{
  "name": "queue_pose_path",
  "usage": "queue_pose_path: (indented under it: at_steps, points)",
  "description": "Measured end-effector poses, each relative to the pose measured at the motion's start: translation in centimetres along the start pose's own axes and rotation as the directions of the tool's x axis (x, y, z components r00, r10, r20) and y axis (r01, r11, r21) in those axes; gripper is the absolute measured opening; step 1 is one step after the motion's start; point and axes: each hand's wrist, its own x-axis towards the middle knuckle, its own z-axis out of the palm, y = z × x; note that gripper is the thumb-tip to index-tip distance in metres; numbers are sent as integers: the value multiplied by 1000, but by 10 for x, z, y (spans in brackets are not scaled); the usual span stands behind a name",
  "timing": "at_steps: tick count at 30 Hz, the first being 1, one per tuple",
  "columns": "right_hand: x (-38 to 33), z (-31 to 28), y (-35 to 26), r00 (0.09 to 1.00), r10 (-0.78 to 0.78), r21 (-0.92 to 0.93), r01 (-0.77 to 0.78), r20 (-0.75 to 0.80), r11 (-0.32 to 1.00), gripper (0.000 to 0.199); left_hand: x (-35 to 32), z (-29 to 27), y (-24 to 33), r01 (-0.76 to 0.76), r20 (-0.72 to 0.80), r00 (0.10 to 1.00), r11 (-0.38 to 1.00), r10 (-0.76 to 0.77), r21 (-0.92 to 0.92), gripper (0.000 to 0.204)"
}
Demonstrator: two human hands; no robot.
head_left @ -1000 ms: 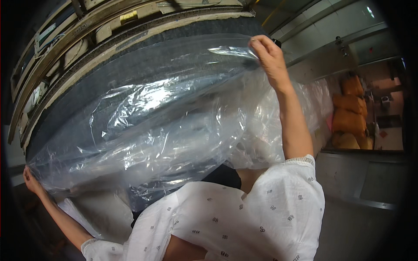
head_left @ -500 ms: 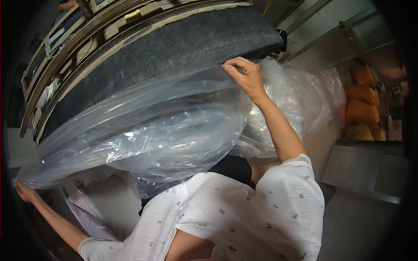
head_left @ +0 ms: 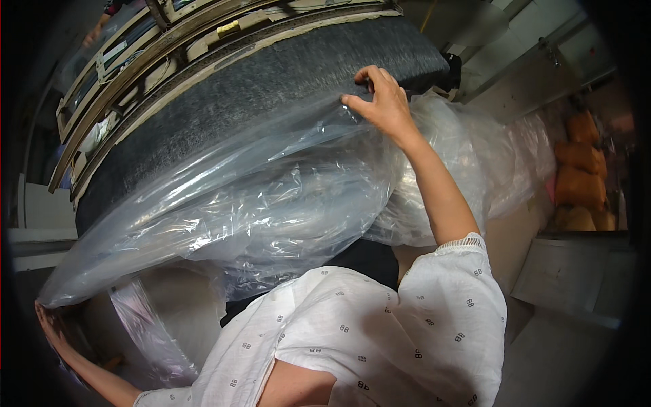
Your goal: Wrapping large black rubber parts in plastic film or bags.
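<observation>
- Sheeting (head_left: 264, 217), clear plastic: gathered along dark counter (head_left: 271, 85); far strip is left uncovered.
- Right hand (head_left: 386, 105): fingers parted beside sheeting.
- Left hand (head_left: 54, 330): at sheeting's end; grip cannot be told.

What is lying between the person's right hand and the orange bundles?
In the head view, crumpled clear plastic lies between the right hand and the orange bundles.

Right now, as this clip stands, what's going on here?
A person in a white patterned top has both hands at a large clear plastic sheet. The left hand is at its left end; its exact hold is unclear. The right hand is at the upper edge, thumb and fingers apart. The sheet stretches in loose folds along the near side of a dark surface, with more crumpled plastic to the right.
</observation>
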Motion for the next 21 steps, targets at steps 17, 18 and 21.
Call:
queue_pose_path:
  at_steps: [17,18,21]
  points:
    - [251,-33,151,951,-60,48,78,-304,996,23,26,356,85,157,-126,958,837,-259,-524,23]
    - [236,7,157,945,-130,-40,124,-300,992,25,26,371,85,206,-232,914,875,-332,-439,21]
    - [207,63,189,968,33,217,23,-250,976,22,40,419,15,-225,-560,786,964,264,138,19]
